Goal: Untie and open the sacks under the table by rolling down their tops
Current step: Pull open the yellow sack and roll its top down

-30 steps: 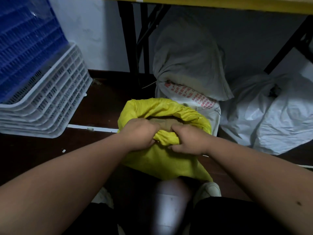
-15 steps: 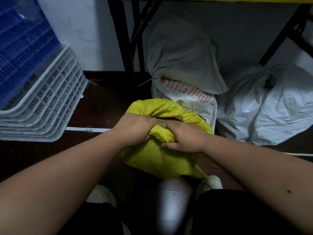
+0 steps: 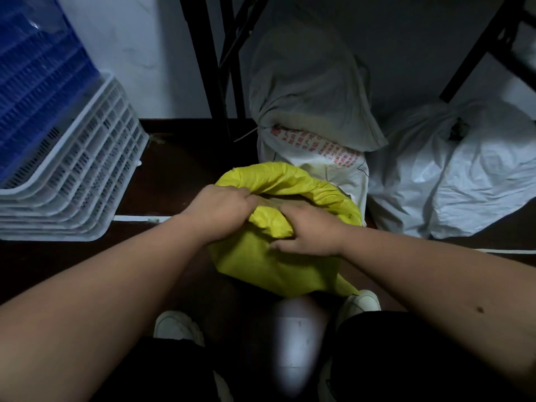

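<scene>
A yellow sack (image 3: 269,262) stands on the dark floor just in front of my feet, its top rolled into a thick rim with brownish contents showing in the opening. My left hand (image 3: 220,210) grips the near rim on the left. My right hand (image 3: 307,230) grips the near rim on the right, fingers curled over the fold. Behind it stands a white sack with red print (image 3: 313,152), its grey top tied and flopped over. A white plastic sack (image 3: 458,175) lies tied at the right.
Stacked white slatted crates (image 3: 75,175) with blue crates (image 3: 32,82) on top fill the left. Black table legs (image 3: 208,59) rise behind the sacks, and another black leg (image 3: 478,53) slants at the right. My white shoes (image 3: 177,326) are near the bottom.
Both hands have kept hold of the near rim and pushed it lower, so the roll is thicker. The view has shifted a little downward and nearer.
</scene>
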